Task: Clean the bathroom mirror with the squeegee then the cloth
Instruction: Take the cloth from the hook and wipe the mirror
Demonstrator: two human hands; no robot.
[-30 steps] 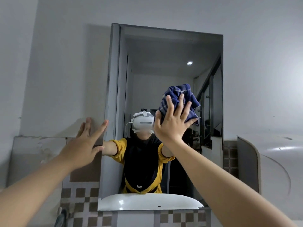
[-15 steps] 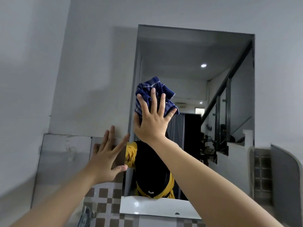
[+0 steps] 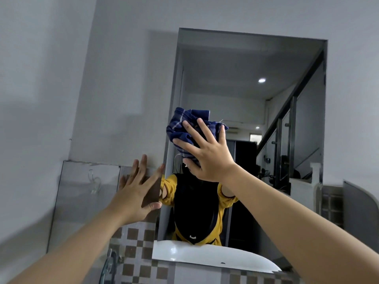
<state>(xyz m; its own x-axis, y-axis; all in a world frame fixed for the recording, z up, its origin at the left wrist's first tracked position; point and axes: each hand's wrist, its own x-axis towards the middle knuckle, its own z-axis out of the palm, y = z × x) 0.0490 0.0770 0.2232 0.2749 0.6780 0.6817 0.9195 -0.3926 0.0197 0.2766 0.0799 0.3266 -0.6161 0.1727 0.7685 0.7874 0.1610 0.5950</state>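
The bathroom mirror (image 3: 246, 64) hangs on the grey wall, tall and rectangular. My right hand (image 3: 207, 154) presses a bunched dark blue checked cloth (image 3: 184, 128) flat against the glass near the mirror's left edge, fingers spread over it. My left hand (image 3: 135, 193) rests flat with fingers apart on the wall and tile just left of the mirror, holding nothing. No squeegee is in view. The glass reflects a person in yellow and black, with the cloth covering the head.
Brown and white checked tiles (image 3: 135, 244) run below the mirror. A glass panel (image 3: 82, 197) stands at the left. A metal fixture (image 3: 110, 265) sits at the bottom left. The mirror reflects a white basin (image 3: 205, 255) and a stair railing (image 3: 291, 128).
My right hand has swept the cloth from the mirror's right part over to its left edge and slightly down. The view has shifted left; my left hand stays braced on the wall.
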